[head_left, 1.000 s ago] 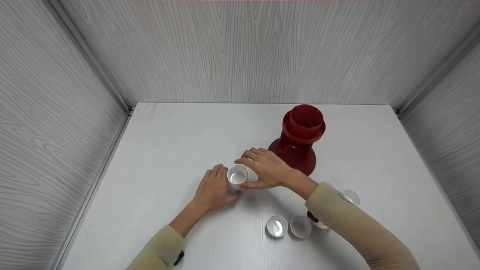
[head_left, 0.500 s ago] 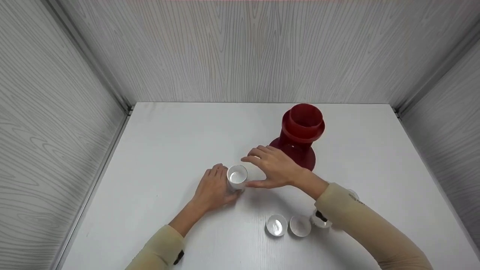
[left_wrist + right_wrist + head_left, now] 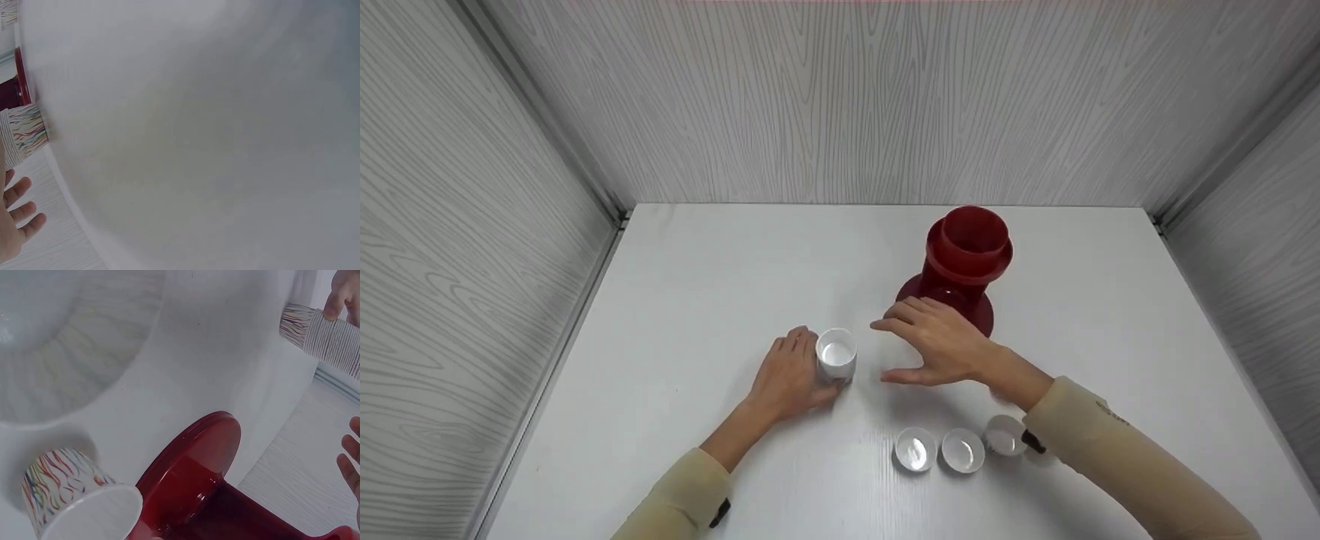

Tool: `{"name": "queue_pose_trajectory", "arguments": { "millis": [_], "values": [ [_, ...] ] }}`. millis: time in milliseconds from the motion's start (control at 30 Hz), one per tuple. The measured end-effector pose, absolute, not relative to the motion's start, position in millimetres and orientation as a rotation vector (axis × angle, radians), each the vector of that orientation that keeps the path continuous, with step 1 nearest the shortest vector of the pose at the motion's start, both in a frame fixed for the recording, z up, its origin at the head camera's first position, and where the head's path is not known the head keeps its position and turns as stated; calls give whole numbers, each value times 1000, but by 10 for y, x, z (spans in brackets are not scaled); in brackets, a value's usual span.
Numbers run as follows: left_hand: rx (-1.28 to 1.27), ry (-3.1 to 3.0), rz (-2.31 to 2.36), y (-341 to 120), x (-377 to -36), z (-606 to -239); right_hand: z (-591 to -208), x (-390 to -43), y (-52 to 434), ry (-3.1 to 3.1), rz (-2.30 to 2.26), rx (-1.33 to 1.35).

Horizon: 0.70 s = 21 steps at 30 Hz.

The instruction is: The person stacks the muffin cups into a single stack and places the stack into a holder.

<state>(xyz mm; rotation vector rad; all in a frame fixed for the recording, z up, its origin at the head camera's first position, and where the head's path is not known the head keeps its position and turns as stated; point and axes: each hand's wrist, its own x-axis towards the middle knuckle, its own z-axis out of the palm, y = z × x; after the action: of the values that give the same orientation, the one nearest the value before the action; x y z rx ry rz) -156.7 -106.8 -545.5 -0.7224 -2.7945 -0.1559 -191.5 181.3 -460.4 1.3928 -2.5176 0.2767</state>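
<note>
My left hand grips an upright stack of nested paper cups on the white table, with the open mouth of the top cup facing up. In the right wrist view the stack shows many close rims and a coloured streak pattern on its lowest cup, and the left thumb lies against its side. Several fingers of the left hand stick out beside the stack in the left wrist view. My right hand holds nothing; its thumb and fingers are spread apart, a short way right of the stack.
Behind the right hand stands a red open-topped cylinder on a round base. Single paper cups stand mouth up near the right forearm: one cup, another cup and a third cup partly behind the sleeve. Grey wood-grain walls enclose the table.
My right hand has let go of the cup stack and drawn away to the right, its fingers spread. The left hand keeps its place on the stack.
</note>
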Motion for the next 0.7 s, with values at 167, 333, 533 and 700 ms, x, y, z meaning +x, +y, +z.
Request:
{"name": "queue_pose_trajectory", "arguments": {
  "millis": [167, 333, 533, 700],
  "values": [
    [-713, -2813, -152, -1059, -1568, -5456, -4594, -1857, 1945, -2518, 289, 1373],
    [-699, -2819, -173, -1052, -1571, -5466, -4593, -1800, 2071, -2494, 319, 1359],
    [-715, -2789, -163, -1059, -1569, -5474, -4613, -1713, 2171, -2460, 349, 1351],
    [-720, -2774, -152, -1065, -1566, -5463, -4627, -1636, 2225, -2419, 366, 1369]
  ]
}}
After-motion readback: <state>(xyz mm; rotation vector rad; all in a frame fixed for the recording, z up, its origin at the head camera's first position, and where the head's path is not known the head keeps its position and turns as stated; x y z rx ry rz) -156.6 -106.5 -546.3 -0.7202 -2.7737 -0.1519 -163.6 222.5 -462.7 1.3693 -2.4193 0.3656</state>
